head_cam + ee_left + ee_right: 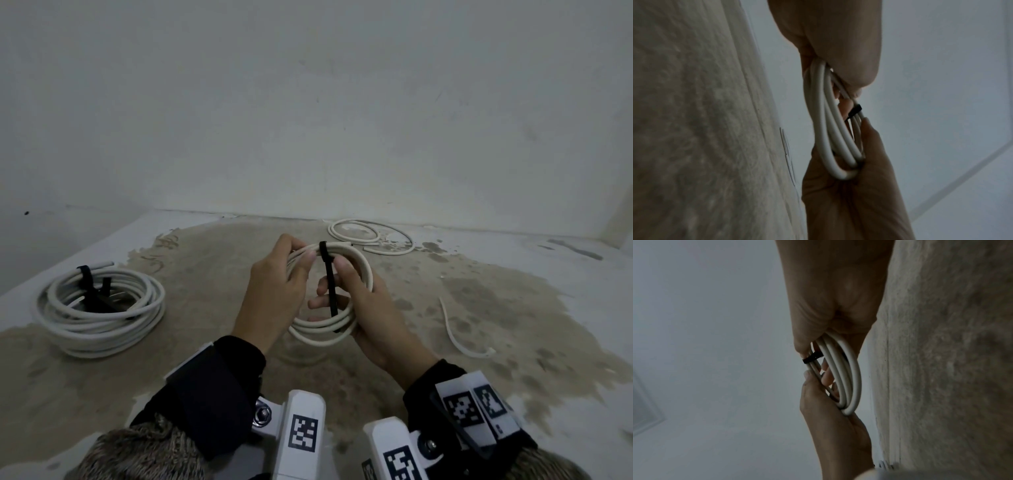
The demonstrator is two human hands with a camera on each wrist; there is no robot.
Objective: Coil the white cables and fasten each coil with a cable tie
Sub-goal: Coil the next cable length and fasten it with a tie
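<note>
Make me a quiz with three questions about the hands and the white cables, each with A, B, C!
1. Where does the big finished coil lie?
A. left of the hands
B. right of the hands
C. on the wall

2. What colour is the cable tie on the held coil?
A. red
B. black
C. yellow

3. What is the left hand doing?
A. lying flat on the floor
B. pointing at the wall
C. gripping the held coil

Answers: 1 A, it rests on the floor at the left; 2 B, a dark strap crosses the white loops; 3 C, both it and the right hand curl round the loops.
</note>
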